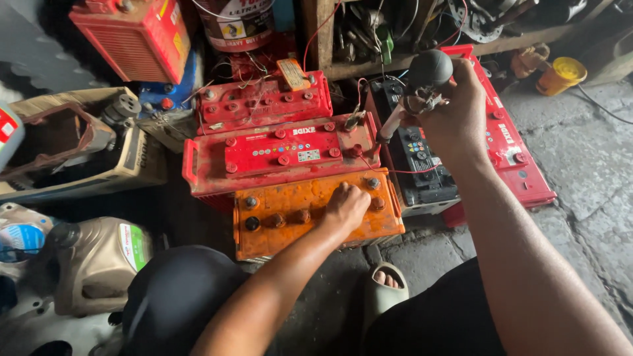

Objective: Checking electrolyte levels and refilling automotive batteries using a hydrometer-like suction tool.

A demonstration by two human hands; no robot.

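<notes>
1. My left hand (346,204) presses its fingertips on a cap of the rusty orange rectangular battery case (310,214) on the floor — grip loose, grasping nothing.
2. My right hand (455,115) clenches a glass tester tube with a black rubber bulb (428,69) over the black battery (419,165).
3. The open cardboard box (79,142) at left holds a brown plastic casing.

head cam | looks steeply down, forward | close over orange battery (316,214) on floor | single view

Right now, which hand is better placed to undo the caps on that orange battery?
Probably the left hand: it already rests on the orange battery caps. The right hand is raised, holding a bulb-topped tester.
</notes>
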